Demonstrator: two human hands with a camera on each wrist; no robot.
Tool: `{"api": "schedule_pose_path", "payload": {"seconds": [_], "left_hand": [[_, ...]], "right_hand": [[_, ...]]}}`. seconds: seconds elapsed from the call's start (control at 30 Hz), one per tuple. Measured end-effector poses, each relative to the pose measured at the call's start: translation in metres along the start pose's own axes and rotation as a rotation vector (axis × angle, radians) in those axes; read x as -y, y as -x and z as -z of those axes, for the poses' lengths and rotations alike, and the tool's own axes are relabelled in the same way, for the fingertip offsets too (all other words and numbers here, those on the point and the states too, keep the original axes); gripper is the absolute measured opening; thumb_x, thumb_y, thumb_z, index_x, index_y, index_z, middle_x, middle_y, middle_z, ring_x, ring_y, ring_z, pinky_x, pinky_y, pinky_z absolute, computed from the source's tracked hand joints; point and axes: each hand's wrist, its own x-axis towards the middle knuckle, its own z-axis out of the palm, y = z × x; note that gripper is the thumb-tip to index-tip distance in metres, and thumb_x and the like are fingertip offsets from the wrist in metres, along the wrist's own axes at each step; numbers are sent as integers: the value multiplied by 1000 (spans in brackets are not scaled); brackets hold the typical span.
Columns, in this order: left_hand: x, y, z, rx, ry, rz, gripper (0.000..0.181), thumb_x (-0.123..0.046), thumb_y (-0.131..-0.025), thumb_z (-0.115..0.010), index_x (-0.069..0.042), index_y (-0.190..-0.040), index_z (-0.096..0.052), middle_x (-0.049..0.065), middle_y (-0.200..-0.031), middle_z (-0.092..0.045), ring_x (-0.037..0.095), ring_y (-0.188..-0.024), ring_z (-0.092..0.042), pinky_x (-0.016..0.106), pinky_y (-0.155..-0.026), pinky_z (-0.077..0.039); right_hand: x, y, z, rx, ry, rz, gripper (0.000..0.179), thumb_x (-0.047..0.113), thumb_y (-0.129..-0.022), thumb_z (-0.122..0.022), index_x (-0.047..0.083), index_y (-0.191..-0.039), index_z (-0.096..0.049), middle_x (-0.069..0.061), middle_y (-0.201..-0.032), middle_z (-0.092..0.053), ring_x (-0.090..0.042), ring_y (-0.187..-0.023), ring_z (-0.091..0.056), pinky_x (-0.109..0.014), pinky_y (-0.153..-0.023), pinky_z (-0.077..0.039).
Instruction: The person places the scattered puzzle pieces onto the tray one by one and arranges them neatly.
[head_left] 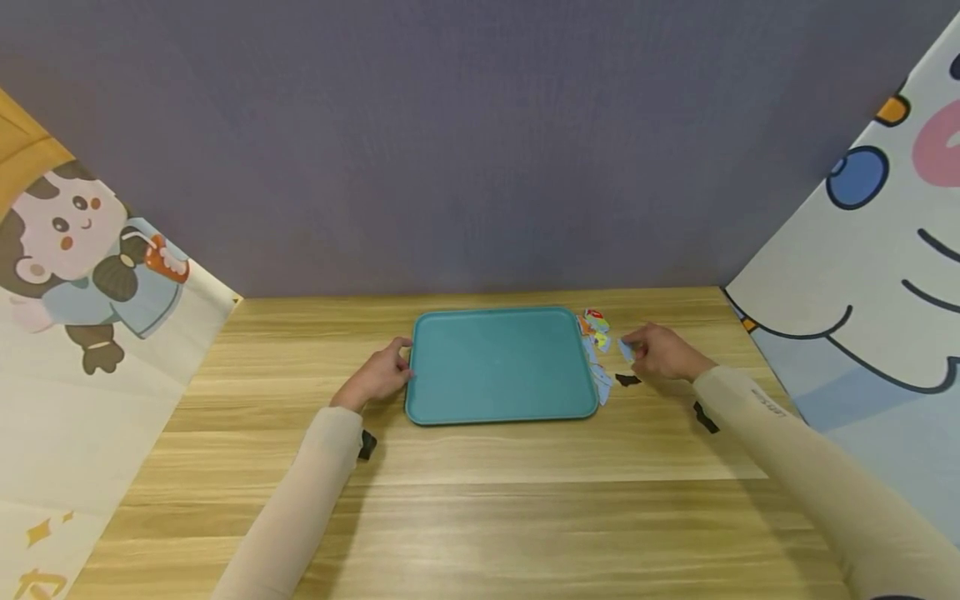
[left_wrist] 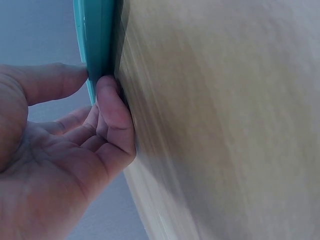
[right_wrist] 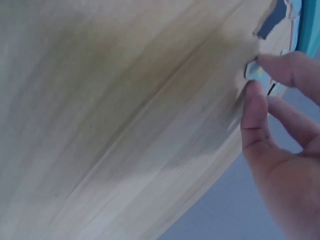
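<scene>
A teal rectangular tray (head_left: pixel 498 367) lies on the wooden table. At its left edge my left hand (head_left: pixel 384 373) grips the rim; in the left wrist view the thumb meets the tray's side (left_wrist: pixel 97 40) and the fingers curl at its underside. My right hand (head_left: pixel 660 352), to the right of the tray, pinches a light blue puzzle piece (head_left: pixel 626 350) between thumb and forefinger, close over the table. Several colourful flat puzzle pieces (head_left: pixel 597 323) cluster along the tray's right edge, with light blue ones (head_left: pixel 602 383) below them. A dark puzzle piece (head_left: pixel 628 380) lies just below the right fingertips.
The wooden table (head_left: pixel 480 517) runs back to a grey-purple wall (head_left: pixel 480 150). Panels with cartoon prints (head_left: pixel 82 250) stand at the left and right sides. Small black devices (head_left: pixel 367 444) sit at both wrists.
</scene>
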Motion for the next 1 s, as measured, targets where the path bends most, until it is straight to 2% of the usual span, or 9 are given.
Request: {"api": "schedule_pose_path", "payload": {"seconds": [0.07,0.23,0.4,0.47,0.53,0.8,1.0], "left_hand": [[0,0,0,-1,-2,2,57,-8,-93,-57,0,-142,-30,18,-105,-60,29,-94,-58,43,-81,-47],[2,-1,-1,-1,1,3,57,-8,-93,-56,0,-142,-30,18,-105,-60,29,-95,-58,43,-81,-46],[1,-1,-1,-5,2,10,56,-8,-92,-57,0,-141,-31,18,-104,-60,29,-94,-58,43,-81,-46],[1,-1,-1,-8,2,8,56,-7,-92,-57,0,-141,-31,17,-103,-61,29,-94,-59,43,-81,-47],[1,-1,-1,-11,3,7,56,-7,-92,-58,0,-141,-31,17,-102,-61,28,-93,-59,42,-81,-47],[1,0,0,-8,6,10,56,-7,-92,-57,0,-141,-31,17,-104,-61,29,-96,-59,43,-83,-46],[1,-1,-1,-16,12,-2,56,-7,-92,-58,0,-140,-32,18,-103,-61,30,-95,-59,44,-84,-46]], "right_hand": [[0,-1,-2,-22,15,-6,57,-5,-69,-67,-15,-123,-53,-4,-71,-56,-14,-61,-48,-44,-79,-43],[2,-1,-6,-86,17,-36,58,-1,-67,-66,-12,-123,-54,-8,-76,-55,-19,-69,-49,-39,-69,-41],[11,-2,-3,-108,-61,-45,58,-2,-72,-67,-11,-127,-51,-9,-76,-56,-20,-70,-50,-40,-73,-42],[17,-3,-1,-118,-89,-47,57,-1,-74,-68,-9,-128,-52,-11,-83,-57,-19,-68,-51,-38,-68,-43],[25,-6,2,-131,-96,-44,55,1,-76,-70,-6,-128,-53,-13,-91,-56,-18,-69,-53,-37,-65,-44],[62,-14,7,-155,-79,-3,54,5,-79,-71,1,-130,-55,-13,-107,-52,-20,-80,-54,-40,-72,-44],[88,-20,8,-199,-68,67,51,4,-76,-73,3,-126,-59,-10,-99,-55,-19,-78,-53,-39,-73,-44]]}}
